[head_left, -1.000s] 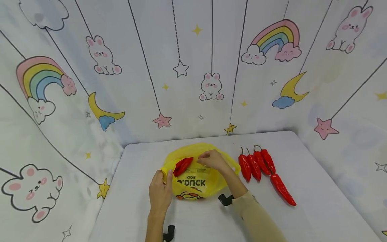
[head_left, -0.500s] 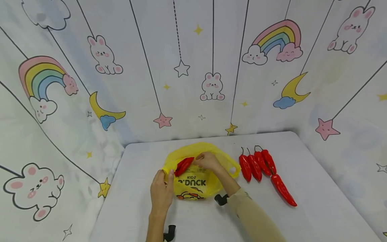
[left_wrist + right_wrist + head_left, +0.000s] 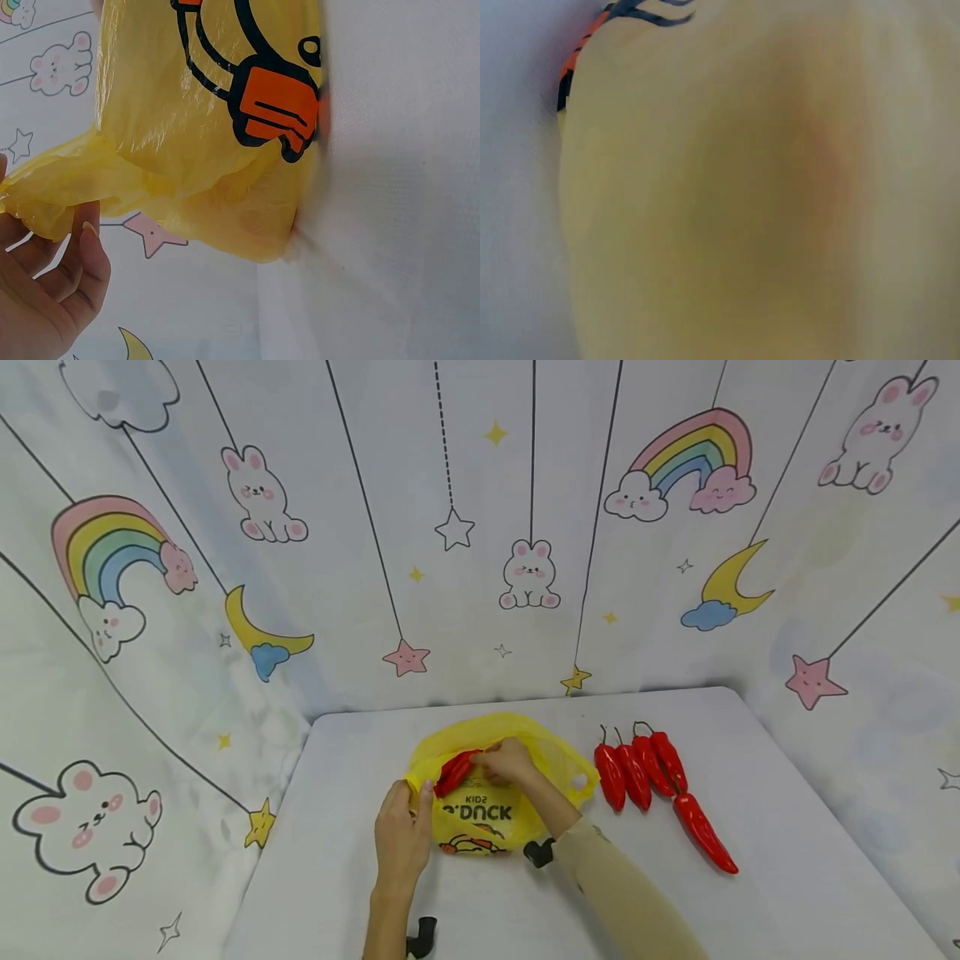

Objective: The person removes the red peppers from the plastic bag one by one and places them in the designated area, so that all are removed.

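Observation:
A yellow plastic bag point(image 3: 517, 827) with duck print and black lettering lies on the white table, its mouth spread wide. My left hand point(image 3: 402, 831) pinches the gathered left edge of the mouth. The left wrist view has this hand point(image 3: 60, 292) with thumb and fingers around the bunched plastic. Red chili peppers point(image 3: 453, 774) show inside the bag at the left. Reaching into the mouth, my right hand point(image 3: 510, 762) has its curled fingertips at the upper end of one pepper, pinching it. In the right wrist view, blurred yellow plastic point(image 3: 705, 225) hides that hand.
Several red chili peppers point(image 3: 636, 775) lie in a row on the table right of the bag, stems away from me. A longer one point(image 3: 705, 833) slants below them. A patterned cloth backdrop point(image 3: 337, 552) rises behind the table. Black wrist mounts point(image 3: 538, 853) sit under the wrists.
My right hand has moved left and slightly down inside the bag, from apart from the pepper to its tip. The left hand keeps its hold on the bag's edge.

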A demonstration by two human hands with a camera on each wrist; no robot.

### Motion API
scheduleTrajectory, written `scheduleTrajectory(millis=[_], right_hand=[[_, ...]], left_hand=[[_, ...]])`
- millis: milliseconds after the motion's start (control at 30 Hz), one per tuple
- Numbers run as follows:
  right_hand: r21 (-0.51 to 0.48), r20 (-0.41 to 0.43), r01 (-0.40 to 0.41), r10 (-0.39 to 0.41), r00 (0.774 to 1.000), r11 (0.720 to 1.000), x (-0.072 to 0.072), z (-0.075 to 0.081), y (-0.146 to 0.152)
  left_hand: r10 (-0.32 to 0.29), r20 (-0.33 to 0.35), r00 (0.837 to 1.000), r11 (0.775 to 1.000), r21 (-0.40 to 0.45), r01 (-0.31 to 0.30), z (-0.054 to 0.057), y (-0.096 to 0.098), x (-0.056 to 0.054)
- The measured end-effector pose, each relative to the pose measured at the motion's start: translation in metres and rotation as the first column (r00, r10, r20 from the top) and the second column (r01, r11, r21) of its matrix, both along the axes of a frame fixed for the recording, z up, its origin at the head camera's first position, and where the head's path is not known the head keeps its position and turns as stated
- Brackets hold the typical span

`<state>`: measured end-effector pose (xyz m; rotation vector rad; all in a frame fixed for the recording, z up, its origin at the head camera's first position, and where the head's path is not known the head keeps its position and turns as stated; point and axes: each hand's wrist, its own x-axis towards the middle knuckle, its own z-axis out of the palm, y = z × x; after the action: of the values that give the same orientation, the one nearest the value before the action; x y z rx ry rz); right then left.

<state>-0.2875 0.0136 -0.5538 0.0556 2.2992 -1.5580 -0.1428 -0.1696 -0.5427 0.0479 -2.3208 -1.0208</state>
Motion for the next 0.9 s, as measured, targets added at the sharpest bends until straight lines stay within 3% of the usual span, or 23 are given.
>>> scheduleTrajectory(millis=[233, 433, 733, 900], right_hand=[[0.060, -0.041, 0.035, -0.033, 0.999, 0.998, 0.000, -0.006, -0.009], [0.043, -0.074, 0.102, -0.099, 0.992, 0.994, 0.001, -0.012, -0.016], [0.103, -0.130, 0.210, -0.196, 0.972, 0.972, -0.002, -0.023, -0.026], [0.200, -0.138, 0.246, -0.221, 0.965, 0.948, -0.005, -0.029, -0.029]], left_hand=[[-0.001, 0.002, 1.000, 1.000, 0.003, 0.001, 0.001, 0.000, 0.000], [0.000, 0.004, 1.000, 1.000, 0.001, 0.000, 0.002, 0.000, 0.000], [0.003, 0.006, 1.000, 1.000, -0.002, -0.003, 0.002, 0.000, 0.001], [0.006, -0.004, 1.000, 1.000, -0.002, -0.006, 0.000, 0.000, 0.001]])
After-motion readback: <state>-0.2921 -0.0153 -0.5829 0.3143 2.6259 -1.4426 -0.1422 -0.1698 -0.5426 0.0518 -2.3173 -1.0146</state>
